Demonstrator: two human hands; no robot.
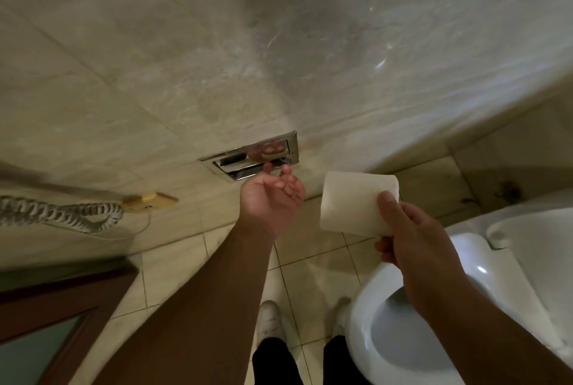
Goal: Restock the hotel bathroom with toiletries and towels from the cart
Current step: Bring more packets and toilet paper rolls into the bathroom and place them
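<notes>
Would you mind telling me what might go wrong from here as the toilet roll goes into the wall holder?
1. The right hand pinches the toilet roll at one end only, close to the open toilet bowl; a slip might drop it in.
2. The left hand has its fingers at the recessed chrome holder; working it one-handed, they might get nipped, or the roll might seat crookedly.

recessed holder in wall, toilet roll right of it, toilet below right, coiled cord far left
</notes>
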